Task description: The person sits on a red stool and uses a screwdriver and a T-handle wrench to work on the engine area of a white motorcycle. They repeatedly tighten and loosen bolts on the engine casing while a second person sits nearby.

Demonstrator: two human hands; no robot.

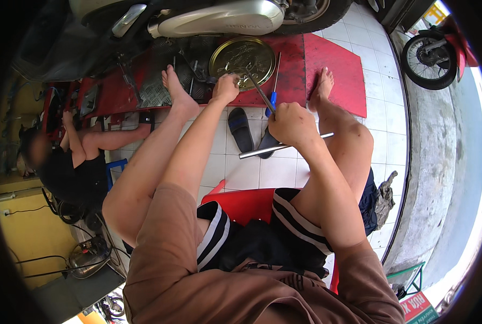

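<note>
My right hand (294,125) is wrapped round a metal T-handle wrench (260,93). Its crossbar (258,152) sticks out on both sides below the fist, and its shaft slants up and left over a round gold-coloured tray (224,54). Close to the shaft's far end, my left hand (227,88) is closed at the tray's near edge. Its fingertips seem pinched on something small that I cannot make out. Small metal parts lie in the tray. Just right of the tray rests a screwdriver with a blue handle (272,103).
A scooter (216,20) stands over the red platform (335,59) ahead. Dark slippers (241,130) lie on the white tiles between my legs. Another person (71,162) sits at the left. A red motorbike's wheel (429,60) shows far right, past a concrete ledge (424,178).
</note>
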